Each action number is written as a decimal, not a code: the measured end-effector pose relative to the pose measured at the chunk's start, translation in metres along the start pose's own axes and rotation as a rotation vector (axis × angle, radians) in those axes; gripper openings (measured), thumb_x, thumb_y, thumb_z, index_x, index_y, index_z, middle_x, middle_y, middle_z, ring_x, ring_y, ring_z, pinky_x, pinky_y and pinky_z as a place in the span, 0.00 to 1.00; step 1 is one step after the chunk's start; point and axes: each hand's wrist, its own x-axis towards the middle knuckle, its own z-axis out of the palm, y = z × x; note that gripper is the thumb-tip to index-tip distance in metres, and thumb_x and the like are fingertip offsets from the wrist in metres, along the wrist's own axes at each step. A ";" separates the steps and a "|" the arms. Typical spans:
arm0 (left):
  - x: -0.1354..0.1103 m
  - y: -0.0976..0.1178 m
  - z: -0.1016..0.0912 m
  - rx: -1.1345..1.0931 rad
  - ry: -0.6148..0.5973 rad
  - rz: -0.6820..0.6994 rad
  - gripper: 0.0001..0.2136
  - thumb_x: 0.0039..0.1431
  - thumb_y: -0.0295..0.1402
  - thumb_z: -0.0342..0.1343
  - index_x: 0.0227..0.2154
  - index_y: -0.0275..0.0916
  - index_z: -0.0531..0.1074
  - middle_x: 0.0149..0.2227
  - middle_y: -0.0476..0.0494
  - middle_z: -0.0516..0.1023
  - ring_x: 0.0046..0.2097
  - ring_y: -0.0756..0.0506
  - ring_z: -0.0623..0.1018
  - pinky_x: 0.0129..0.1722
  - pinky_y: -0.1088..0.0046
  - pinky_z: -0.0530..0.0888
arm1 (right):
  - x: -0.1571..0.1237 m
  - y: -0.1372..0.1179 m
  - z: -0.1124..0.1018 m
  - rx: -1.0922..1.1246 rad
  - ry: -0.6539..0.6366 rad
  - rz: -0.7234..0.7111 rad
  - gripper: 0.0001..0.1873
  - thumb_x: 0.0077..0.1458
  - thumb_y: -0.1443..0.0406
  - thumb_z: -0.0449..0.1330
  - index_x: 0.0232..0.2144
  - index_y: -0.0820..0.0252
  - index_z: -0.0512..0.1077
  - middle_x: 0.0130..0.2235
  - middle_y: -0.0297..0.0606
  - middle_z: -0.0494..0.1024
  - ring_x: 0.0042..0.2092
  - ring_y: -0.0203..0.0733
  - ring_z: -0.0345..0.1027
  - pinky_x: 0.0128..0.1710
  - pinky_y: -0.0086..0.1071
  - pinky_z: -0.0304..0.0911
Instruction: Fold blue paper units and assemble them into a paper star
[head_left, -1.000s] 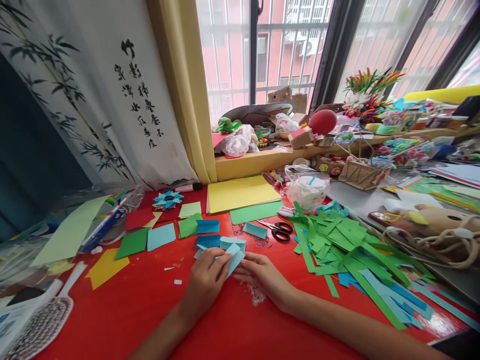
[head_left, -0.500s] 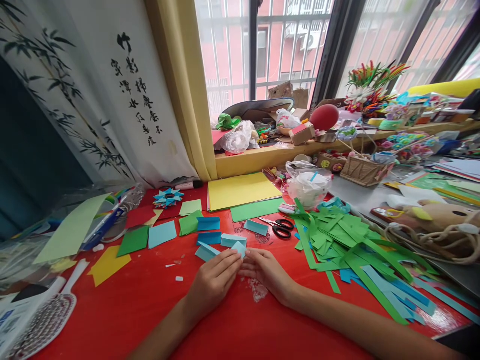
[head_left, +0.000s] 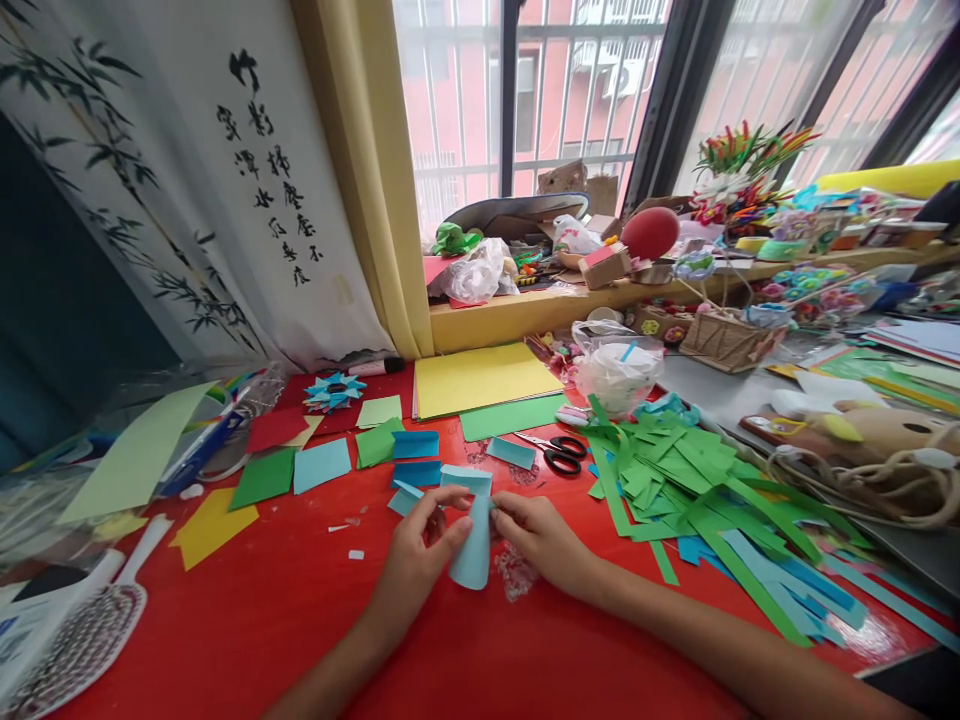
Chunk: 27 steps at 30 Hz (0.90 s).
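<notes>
Both my hands meet over the red table [head_left: 300, 620], pinching one light blue paper piece [head_left: 472, 545]. My left hand [head_left: 416, 560] grips its left edge with thumb and fingers closed. My right hand [head_left: 536, 540] pinches its upper right edge. The paper hangs curved between them, its lower end toward me. Just beyond my fingers lie several folded blue paper pieces [head_left: 416, 445]. Black-handled scissors [head_left: 559, 455] rest to the right of them.
A heap of green and blue paper strips [head_left: 697, 490] covers the table's right side. Yellow and green sheets [head_left: 480, 380] lie by the window sill. Coloured paper squares [head_left: 322, 465] and a blue paper star [head_left: 335, 392] sit at the left. A plastic bag [head_left: 619, 375] stands behind the scissors.
The blue paper has been opened out from a small folded piece into a longer curved sheet that now hangs toward me between both hands. The hands have stayed in place.
</notes>
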 end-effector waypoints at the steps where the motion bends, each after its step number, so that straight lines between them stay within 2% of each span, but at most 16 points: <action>1: 0.000 -0.001 0.001 -0.005 -0.004 -0.025 0.13 0.52 0.37 0.51 0.41 0.40 0.67 0.35 0.47 0.71 0.29 0.51 0.67 0.28 0.77 0.66 | -0.001 -0.001 -0.001 -0.055 -0.012 -0.008 0.11 0.55 0.64 0.48 0.26 0.62 0.66 0.25 0.35 0.71 0.27 0.36 0.66 0.28 0.28 0.60; 3: 0.000 -0.003 0.003 -0.036 -0.012 -0.060 0.15 0.50 0.37 0.53 0.42 0.40 0.66 0.33 0.48 0.70 0.27 0.52 0.66 0.25 0.78 0.65 | -0.002 -0.002 0.000 -0.112 -0.038 -0.007 0.11 0.55 0.65 0.47 0.25 0.62 0.65 0.23 0.34 0.71 0.26 0.34 0.65 0.27 0.27 0.59; 7: -0.001 -0.006 0.006 -0.198 -0.009 -0.099 0.15 0.51 0.37 0.52 0.41 0.38 0.64 0.33 0.46 0.70 0.33 0.49 0.70 0.29 0.77 0.67 | -0.005 -0.002 0.005 -0.108 -0.041 0.014 0.11 0.55 0.62 0.48 0.26 0.62 0.65 0.23 0.33 0.70 0.25 0.33 0.62 0.24 0.25 0.55; 13: -0.003 -0.010 0.007 -0.144 0.030 -0.120 0.14 0.51 0.39 0.51 0.41 0.40 0.67 0.23 0.52 0.64 0.25 0.52 0.64 0.22 0.79 0.63 | -0.005 0.003 0.008 -0.136 -0.022 0.029 0.13 0.55 0.60 0.48 0.23 0.61 0.63 0.19 0.30 0.65 0.22 0.31 0.56 0.21 0.25 0.51; 17: -0.005 -0.010 0.007 -0.124 0.037 -0.111 0.16 0.52 0.40 0.50 0.42 0.41 0.69 0.28 0.48 0.69 0.25 0.51 0.66 0.23 0.78 0.64 | -0.004 0.004 0.008 -0.128 -0.022 0.052 0.13 0.55 0.60 0.49 0.23 0.61 0.61 0.19 0.29 0.62 0.21 0.30 0.54 0.21 0.25 0.49; 21: -0.004 -0.010 0.007 -0.072 0.055 -0.071 0.16 0.51 0.39 0.51 0.43 0.42 0.69 0.34 0.46 0.71 0.31 0.49 0.68 0.27 0.78 0.66 | -0.004 0.006 0.009 -0.087 -0.033 0.063 0.12 0.55 0.61 0.49 0.23 0.61 0.61 0.19 0.28 0.60 0.22 0.30 0.52 0.21 0.24 0.48; 27: -0.003 -0.012 0.007 -0.036 0.052 -0.059 0.16 0.52 0.39 0.50 0.43 0.42 0.69 0.33 0.47 0.70 0.32 0.49 0.68 0.29 0.77 0.66 | -0.004 0.006 0.010 -0.052 -0.049 0.083 0.13 0.54 0.59 0.49 0.25 0.62 0.64 0.20 0.29 0.62 0.23 0.30 0.54 0.22 0.24 0.50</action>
